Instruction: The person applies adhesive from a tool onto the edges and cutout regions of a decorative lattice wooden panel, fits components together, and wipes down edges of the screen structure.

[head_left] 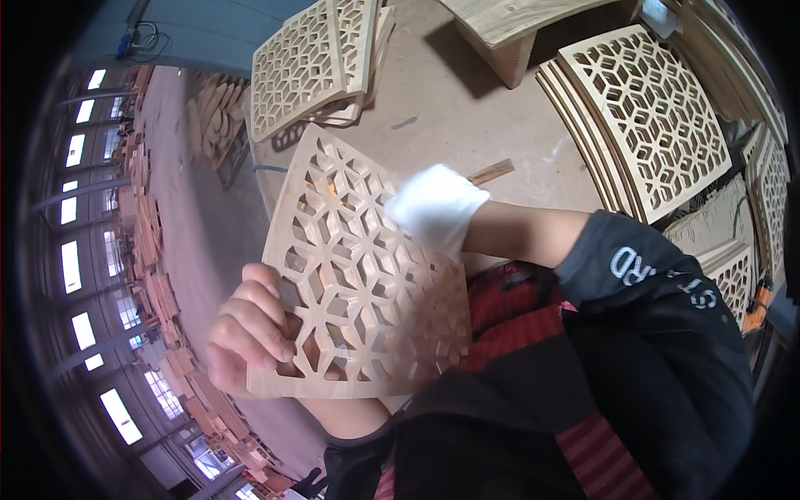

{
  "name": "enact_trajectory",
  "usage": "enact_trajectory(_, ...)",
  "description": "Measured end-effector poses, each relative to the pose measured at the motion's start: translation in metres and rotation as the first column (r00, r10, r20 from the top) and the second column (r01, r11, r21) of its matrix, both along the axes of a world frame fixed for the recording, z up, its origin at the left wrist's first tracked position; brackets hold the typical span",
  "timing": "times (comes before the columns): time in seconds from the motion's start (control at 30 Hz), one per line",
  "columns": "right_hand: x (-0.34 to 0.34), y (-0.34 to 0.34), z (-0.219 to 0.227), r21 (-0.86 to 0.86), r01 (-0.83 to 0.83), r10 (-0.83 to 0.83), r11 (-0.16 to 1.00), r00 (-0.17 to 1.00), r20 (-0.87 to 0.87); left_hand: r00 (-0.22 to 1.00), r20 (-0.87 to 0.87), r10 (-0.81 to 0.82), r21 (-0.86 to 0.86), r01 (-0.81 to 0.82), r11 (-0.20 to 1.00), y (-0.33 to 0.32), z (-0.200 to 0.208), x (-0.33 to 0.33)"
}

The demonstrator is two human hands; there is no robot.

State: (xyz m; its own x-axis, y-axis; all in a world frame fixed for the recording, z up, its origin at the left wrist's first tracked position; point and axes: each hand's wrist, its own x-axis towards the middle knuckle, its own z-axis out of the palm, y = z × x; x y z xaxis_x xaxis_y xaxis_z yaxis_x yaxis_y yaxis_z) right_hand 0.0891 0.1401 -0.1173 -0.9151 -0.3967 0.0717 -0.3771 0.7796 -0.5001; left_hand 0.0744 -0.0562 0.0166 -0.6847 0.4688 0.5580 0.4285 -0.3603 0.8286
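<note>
Left hand [250,329] clamps lattice panel [361,315] by its edge; blurred right hand [437,204], grip unclear. Risk: one-sided hold could tip it.

Brown table [454,96] is carrying most of the stuff. Far L, a stack of cutout panels [337,50] is lying w/ edges not quite lining up. On R, another panel stack [646,121] is sitting cutout face up. Btwn them, at the far side, a wooden stand [542,18] is resting. A small wood strip [492,172] is lying nr tbl middle, w/ a dark mark [404,123] showing farther L. Past the L edge, floor [179,196] is holding timber piles [156,271] & a rack of wood pcs [218,117].
</note>
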Motion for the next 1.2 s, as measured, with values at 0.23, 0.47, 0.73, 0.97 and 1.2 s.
enact_trajectory(0.23,0.016,0.035,0.02,-0.035,0.03,-0.027,0.999,0.995,0.097,0.982,0.042,0.183,0.117,-0.187,0.975,-0.015,-0.01,0.005)
enact_trajectory(0.47,0.018,0.048,0.015,-0.105,0.072,-0.057,0.992,0.989,0.139,0.998,-0.017,0.061,0.034,-0.06,0.998,-0.002,0.001,0.0)
enact_trajectory(0.73,0.032,0.067,-0.007,-0.078,0.187,-0.175,0.979,0.975,0.135,0.991,-0.017,0.131,0.07,-0.129,0.989,-0.015,-0.006,0.004)
enact_trajectory(0.97,0.017,0.027,-0.005,-0.051,0.004,0.002,0.999,0.992,0.126,0.982,0.012,0.188,0.076,-0.189,0.979,-0.01,-0.004,0.011)
enact_trajectory(1.2,0.008,0.017,-0.008,-0.061,-0.025,0.031,0.998,0.995,0.09,0.973,-0.098,0.209,0.007,-0.21,0.978,-0.031,-0.004,0.015)
